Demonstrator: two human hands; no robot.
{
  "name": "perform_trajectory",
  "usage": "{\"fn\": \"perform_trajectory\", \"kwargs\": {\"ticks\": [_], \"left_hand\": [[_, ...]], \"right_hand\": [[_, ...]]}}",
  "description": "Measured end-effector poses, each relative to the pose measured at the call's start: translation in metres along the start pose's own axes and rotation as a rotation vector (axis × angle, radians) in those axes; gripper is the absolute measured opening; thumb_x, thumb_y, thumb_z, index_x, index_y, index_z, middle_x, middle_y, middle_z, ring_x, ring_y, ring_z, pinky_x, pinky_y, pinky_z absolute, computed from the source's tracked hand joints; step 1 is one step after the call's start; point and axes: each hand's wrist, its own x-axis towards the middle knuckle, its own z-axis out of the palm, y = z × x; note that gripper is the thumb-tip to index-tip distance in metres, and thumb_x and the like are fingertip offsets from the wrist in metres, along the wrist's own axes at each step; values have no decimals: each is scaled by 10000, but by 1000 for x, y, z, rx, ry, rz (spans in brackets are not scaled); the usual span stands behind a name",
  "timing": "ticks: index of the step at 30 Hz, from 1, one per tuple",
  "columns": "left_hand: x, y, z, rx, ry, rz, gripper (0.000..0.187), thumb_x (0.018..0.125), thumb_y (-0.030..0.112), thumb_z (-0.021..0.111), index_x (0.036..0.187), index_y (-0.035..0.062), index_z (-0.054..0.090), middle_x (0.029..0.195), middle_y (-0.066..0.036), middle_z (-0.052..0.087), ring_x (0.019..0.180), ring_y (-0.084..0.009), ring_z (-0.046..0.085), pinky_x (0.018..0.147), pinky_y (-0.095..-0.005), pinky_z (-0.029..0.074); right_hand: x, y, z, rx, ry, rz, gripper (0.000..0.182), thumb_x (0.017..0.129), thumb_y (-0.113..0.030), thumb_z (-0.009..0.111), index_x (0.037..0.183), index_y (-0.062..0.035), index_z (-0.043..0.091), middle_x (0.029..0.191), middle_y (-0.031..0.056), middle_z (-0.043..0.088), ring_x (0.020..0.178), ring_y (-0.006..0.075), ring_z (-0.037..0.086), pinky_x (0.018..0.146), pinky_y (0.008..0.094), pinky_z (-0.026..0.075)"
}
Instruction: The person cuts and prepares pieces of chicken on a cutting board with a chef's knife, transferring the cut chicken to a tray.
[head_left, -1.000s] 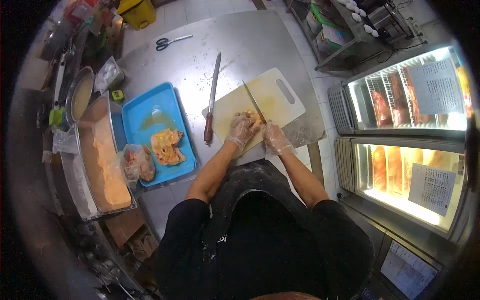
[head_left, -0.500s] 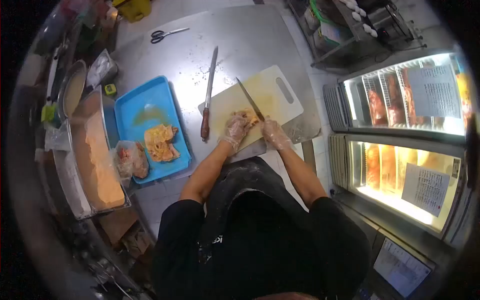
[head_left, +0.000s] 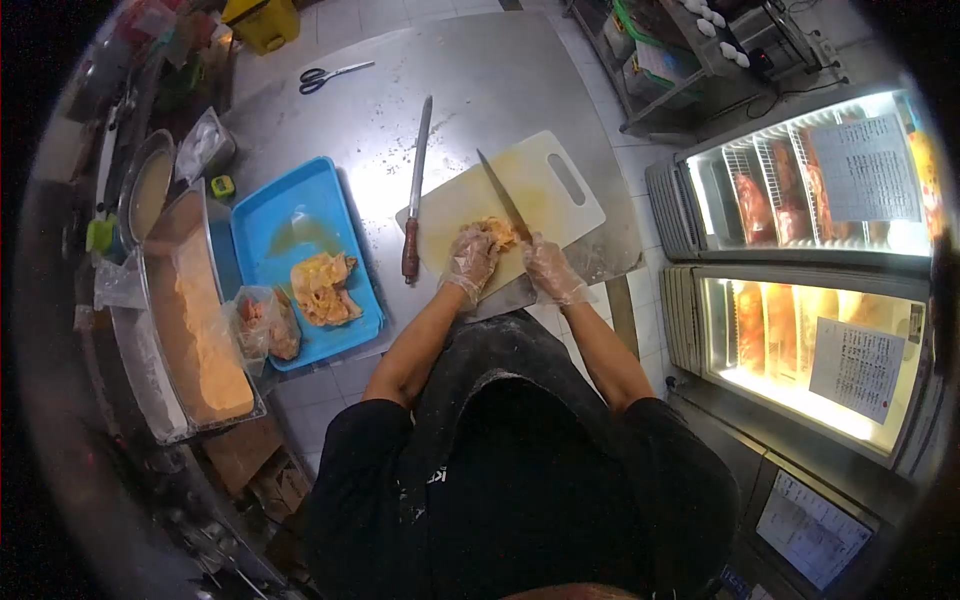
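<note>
A white cutting board with a slot handle lies on the metal table. On its near part, my left hand, in a clear plastic glove, is closed on a piece of yellowish meat. My gloved right hand grips a long knife, its blade pointing up and left over the board, just right of the meat. A sharpening rod with a wooden handle rests across the board's left edge. Left of it, a blue tray holds another piece of yellowish meat.
Black-handled scissors lie at the table's far side. A bagged piece of meat sits at the tray's left edge. Further left is a metal bin of orange powder. Lit glass-door cabinets stand at the right.
The knife blade and my right hand have shifted slightly rightward from the meat. My left hand stays on the meat. The view has moved a little.
</note>
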Motion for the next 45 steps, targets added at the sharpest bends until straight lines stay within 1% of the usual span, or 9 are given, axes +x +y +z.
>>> {"fn": "perform_trajectory", "kwargs": {"ticks": [11, 17, 21, 26, 32, 35, 38, 41, 45], "left_hand": [[3, -8, -12, -104, 72, 102, 178, 722, 208, 580, 799, 51, 610, 881, -177, 596, 854, -342, 567, 754, -423, 463], [-10, -39, 10, -266, 24, -288, 203, 805, 207, 580, 880, 43, 675, 774, -133, 640, 707, -267, 614, 663, -374, 483], [-5, -43, 6, -362, -28, -286, 230, 761, 288, 572, 796, 83, 671, 736, -158, 621, 702, -340, 605, 645, -441, 470], [31, 40, -69, 122, -351, -382, 319, 768, 330, 582, 874, 45, 679, 854, -179, 644, 822, -351, 617, 735, -434, 480], [30, 41, -45, 238, -432, -278, 349, 770, 331, 597, 906, 15, 652, 1000, -187, 620, 921, -334, 589, 807, -416, 471], [16, 3, 7, 349, -349, -211, 324, 766, 321, 591, 854, 14, 647, 909, -170, 641, 863, -329, 602, 800, -420, 473], [15, -1, -12, 198, -190, -196, 228, 803, 245, 594, 799, 20, 628, 796, -144, 653, 718, -272, 635, 640, -379, 513], [23, 43, -62, -315, -102, -608, 130, 832, 153, 601, 789, 32, 623, 693, -101, 641, 583, -181, 624, 465, -294, 488], [-1, 0, -29, -997, -2, -752, 77, 841, 93, 597, 839, 27, 637, 688, -78, 632, 551, -108, 600, 411, -229, 453]], "right_hand": [[20, -6, -1, -76, -38, 279, 307, 875, -235, 487, 1083, -13, 526, 805, 269, 613, 789, 441, 599, 655, 488, 476], [32, 14, -9, -34, -39, 304, 365, 877, -247, 488, 1150, -7, 508, 842, 273, 613, 832, 426, 599, 697, 491, 475], [32, 32, -10, 67, -71, 332, 372, 882, -269, 489, 1117, 18, 514, 863, 283, 610, 859, 428, 592, 739, 498, 461], [11, -3, -11, -67, -53, 265, 406, 887, -304, 490, 1092, 46, 517, 871, 297, 603, 863, 459, 575, 742, 507, 454], [-16, -38, -20, 7, -88, 220, 427, 890, -328, 484, 1057, 62, 535, 869, 319, 592, 862, 471, 566, 739, 508, 450], [-26, -41, -4, 58, -51, 256, 430, 884, -330, 487, 1029, 70, 543, 857, 320, 590, 849, 471, 568, 737, 509, 448], [-33, -20, 26, 57, -58, 265, 420, 876, -327, 492, 986, 72, 556, 848, 316, 591, 838, 469, 570, 737, 507, 446], [-34, -36, 21, 98, -78, 272, 406, 872, -327, 490, 936, 66, 568, 840, 311, 592, 826, 463, 573, 734, 506, 444], [-34, -29, 29, 130, -102, 256, 395, 871, -333, 486, 902, 52, 570, 826, 304, 593, 806, 454, 576, 726, 507, 441]]}}
